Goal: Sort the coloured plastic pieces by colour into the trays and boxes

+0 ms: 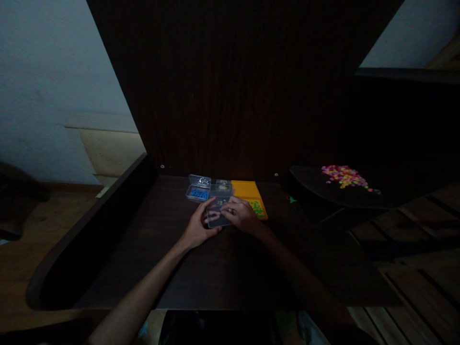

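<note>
Both hands meet over a small clear plastic box [218,216] on a dark wooden table [151,249]. My left hand [198,226] grips the box's left side with curled fingers. Fingers bent over the lid, my right hand [242,214] holds its right side. Just behind it stand an open clear box with blue beads [198,192] and another clear box [222,187]. An orange sheet [247,192] with green and yellow beads [257,209] lies to the right, next to my right hand.
A tall dark wooden panel [237,86] rises behind the table. To the right, a dark rounded surface [312,187] carries a heap of pink and yellow beads [344,176]. A raised rail [89,230] edges the table's left. Wooden floor boards [424,268] show at right.
</note>
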`<state>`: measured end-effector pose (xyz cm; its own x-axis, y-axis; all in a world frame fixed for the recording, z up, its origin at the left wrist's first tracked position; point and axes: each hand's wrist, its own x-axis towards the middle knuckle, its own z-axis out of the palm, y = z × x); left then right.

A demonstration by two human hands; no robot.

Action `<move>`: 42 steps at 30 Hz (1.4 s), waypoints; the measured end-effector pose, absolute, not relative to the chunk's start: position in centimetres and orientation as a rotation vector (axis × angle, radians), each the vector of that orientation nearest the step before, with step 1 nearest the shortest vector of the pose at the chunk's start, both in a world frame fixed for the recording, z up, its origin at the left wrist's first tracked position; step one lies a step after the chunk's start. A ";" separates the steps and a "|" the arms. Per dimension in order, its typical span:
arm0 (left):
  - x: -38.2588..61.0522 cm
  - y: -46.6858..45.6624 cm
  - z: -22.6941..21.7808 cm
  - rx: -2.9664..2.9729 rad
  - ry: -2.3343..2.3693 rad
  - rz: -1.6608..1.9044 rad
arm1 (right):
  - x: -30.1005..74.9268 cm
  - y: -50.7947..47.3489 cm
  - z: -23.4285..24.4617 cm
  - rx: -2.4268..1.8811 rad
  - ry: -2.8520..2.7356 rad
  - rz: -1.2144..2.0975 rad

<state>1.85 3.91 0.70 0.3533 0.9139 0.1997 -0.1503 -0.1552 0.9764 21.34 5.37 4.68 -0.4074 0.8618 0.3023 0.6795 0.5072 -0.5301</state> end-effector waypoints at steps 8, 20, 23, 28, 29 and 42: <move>1.8 3.8 1.1 1.384 0.754 1.096 | 20.1 5.7 4.1 -1.321 -2.242 0.389; 1.6 4.2 1.1 1.366 0.776 1.112 | 21.4 5.0 5.6 -1.313 -2.103 0.476; 1.6 4.3 0.9 1.353 0.783 1.101 | 22.9 4.1 5.9 -1.280 -2.087 0.503; 1.6 4.3 0.7 1.364 0.773 1.099 | 25.2 1.6 4.9 -1.203 -2.296 0.646; 1.6 4.3 0.7 1.369 0.774 1.100 | 25.5 1.1 4.5 -1.205 -2.336 0.702; 1.3 4.5 0.2 1.359 0.763 1.131 | 26.2 -1.0 1.4 -1.255 -2.424 0.818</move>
<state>1.30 4.52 0.22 0.3234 0.9275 0.1872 -0.1736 -0.1363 0.9753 26.18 -1.01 1.36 -0.5780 0.8160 -0.0032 0.6510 0.4587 -0.6048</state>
